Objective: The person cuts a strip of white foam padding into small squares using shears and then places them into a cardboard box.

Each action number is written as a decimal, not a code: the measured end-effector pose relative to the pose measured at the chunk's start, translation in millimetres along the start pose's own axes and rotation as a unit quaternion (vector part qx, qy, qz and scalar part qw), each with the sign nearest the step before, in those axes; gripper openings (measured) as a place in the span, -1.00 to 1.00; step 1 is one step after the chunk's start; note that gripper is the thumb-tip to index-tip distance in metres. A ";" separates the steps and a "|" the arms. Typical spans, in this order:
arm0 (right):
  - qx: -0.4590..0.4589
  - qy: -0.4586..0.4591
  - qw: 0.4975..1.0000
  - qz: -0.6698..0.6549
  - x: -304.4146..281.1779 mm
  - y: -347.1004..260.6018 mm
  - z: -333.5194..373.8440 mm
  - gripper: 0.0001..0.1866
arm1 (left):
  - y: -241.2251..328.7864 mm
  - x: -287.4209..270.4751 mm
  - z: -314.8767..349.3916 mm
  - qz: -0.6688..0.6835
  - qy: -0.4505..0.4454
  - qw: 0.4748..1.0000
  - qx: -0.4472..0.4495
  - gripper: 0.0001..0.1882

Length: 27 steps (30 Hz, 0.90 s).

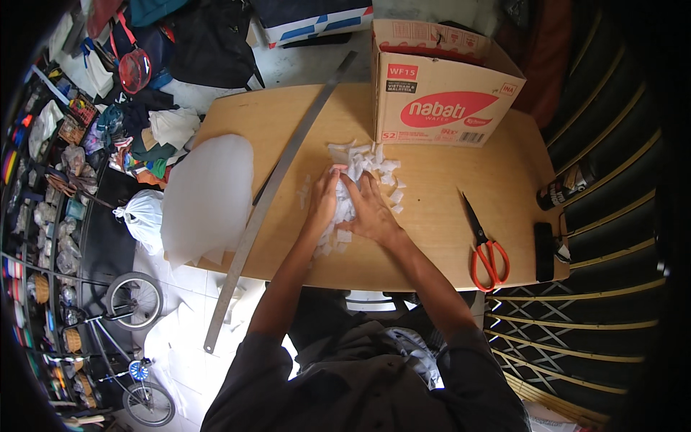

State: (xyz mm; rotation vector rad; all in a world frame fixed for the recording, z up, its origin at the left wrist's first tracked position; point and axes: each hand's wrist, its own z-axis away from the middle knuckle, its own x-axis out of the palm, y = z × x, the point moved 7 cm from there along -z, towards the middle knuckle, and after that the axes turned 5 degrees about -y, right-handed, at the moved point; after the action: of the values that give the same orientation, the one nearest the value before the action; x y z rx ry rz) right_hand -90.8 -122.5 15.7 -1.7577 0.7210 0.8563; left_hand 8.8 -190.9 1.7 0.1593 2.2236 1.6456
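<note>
My left hand (327, 198) and my right hand (371, 209) meet near the middle of the wooden table, cupped round a heap of small white scraps (356, 160). The scraps look like thin, soft sheet cut into short pieces; I cannot tell whether they are paper or foam. Both hands have curled fingers pressed into the heap, and the fingertips are partly hidden. Loose bits spill out on the far side, to the right and below the wrists. To the right lie scissors (489, 261) with orange handles and dark blades, apart from both hands.
A long metal ruler (288, 155) crosses the table at a slant, overhanging its near edge. Left of it lies a stack of white sheet material (207, 194). An open cardboard box (450, 101) stands at the back right. A dark canister (568, 186) is at the right edge.
</note>
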 end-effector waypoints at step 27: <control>-0.191 0.245 0.933 -0.179 -165.3 -34.8 -72.8 -0.40 | 127.4 11.1 -106.8 0.370 0.087 0.917 0.126 -0.57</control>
State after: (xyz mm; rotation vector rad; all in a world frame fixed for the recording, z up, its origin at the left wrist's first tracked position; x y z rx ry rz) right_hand -141.7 -167.9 186.6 -2.4072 0.5358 0.3139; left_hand -55.6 -243.9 146.0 1.0767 2.7020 1.7371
